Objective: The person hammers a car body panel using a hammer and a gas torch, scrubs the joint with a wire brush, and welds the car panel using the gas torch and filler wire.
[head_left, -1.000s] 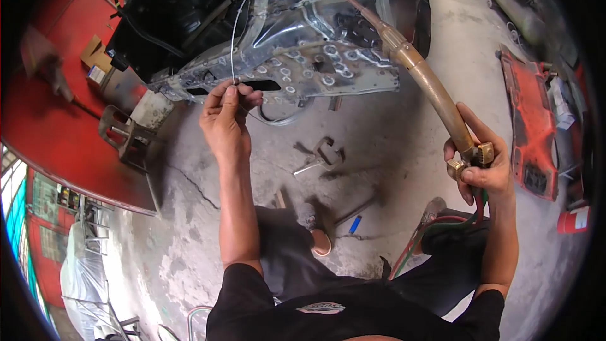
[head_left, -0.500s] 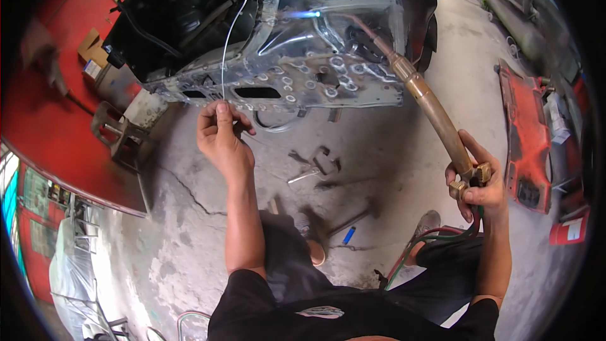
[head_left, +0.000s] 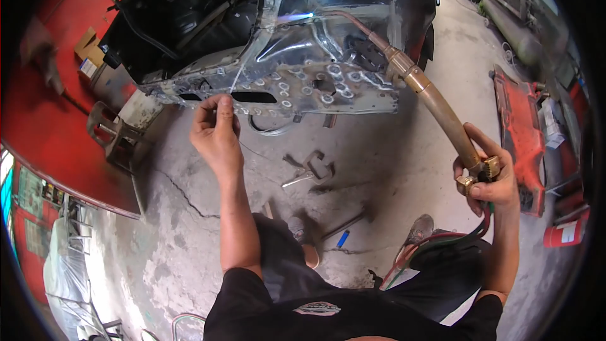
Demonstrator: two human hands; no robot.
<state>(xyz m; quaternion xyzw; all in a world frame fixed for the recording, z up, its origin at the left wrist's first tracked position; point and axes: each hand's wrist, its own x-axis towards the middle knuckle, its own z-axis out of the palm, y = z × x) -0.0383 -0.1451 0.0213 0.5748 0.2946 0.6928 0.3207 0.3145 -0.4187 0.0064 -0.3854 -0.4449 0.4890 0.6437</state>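
Observation:
My left hand [head_left: 218,132] pinches a thin pale metal rod [head_left: 236,79] between thumb and fingers. The rod slants up and right across the car body's front panel [head_left: 208,76]; its upper end is hard to make out against the metal. A brass gas torch [head_left: 442,113] fills my right hand [head_left: 499,183], whose fingers are round the handle by the valve knobs [head_left: 491,165]. From the torch's bent copper tip a blue-white flame [head_left: 295,18] points left, toward a bare-metal strut [head_left: 268,22]. Red and green hoses [head_left: 435,240] run down from the handle.
Beneath the car body, a locking clamp [head_left: 309,167], a hammer [head_left: 344,222] and a blue lighter [head_left: 343,239] lie on the concrete floor. To the right are a red panel [head_left: 521,132] and gas cylinders [head_left: 511,28]. A red surface [head_left: 57,132] is at left.
The rod, formerly upright and curving over the dark opening, now leans right toward the strut. The flame remains lit, pointing left. The view has shifted slightly.

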